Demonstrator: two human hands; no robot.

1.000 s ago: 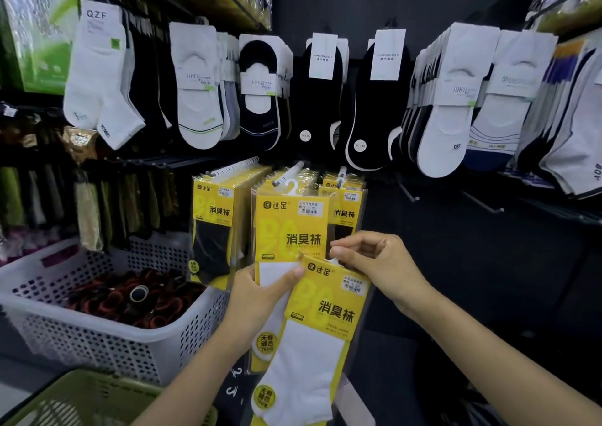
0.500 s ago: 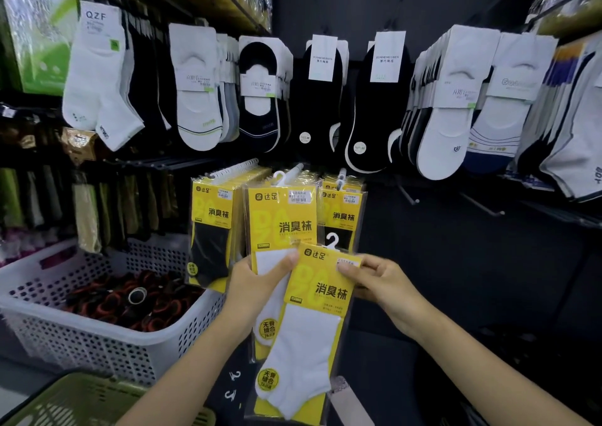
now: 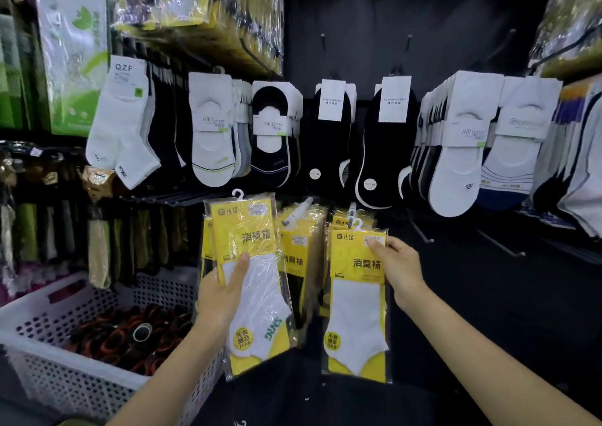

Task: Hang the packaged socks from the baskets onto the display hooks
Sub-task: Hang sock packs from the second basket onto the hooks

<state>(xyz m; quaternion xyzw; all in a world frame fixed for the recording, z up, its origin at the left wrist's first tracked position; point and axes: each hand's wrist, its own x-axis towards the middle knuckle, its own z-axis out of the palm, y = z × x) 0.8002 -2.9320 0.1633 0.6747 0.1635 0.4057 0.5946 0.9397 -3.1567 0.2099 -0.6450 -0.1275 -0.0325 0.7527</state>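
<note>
My left hand (image 3: 223,290) grips a small stack of yellow sock packs (image 3: 249,262) with white socks inside, held up at the left of the display. My right hand (image 3: 395,264) pinches the top right corner of a single yellow pack (image 3: 356,298); its white hanger sits at the tip of a display hook (image 3: 351,209). Whether the hanger is threaded on the hook I cannot tell. Between the two hangs a row of the same yellow packs (image 3: 301,246) on another white-tipped hook (image 3: 298,212).
A white perforated basket (image 3: 81,390) with dark rolled items stands at lower left. White and black socks (image 3: 329,139) hang on the wall above. Bare hooks (image 3: 423,233) stick out of the dark panel at right.
The two hands have moved apart. My right hand has carried one pack rightwards and up to the right hook; my left hand has shifted its stack left and up.
</note>
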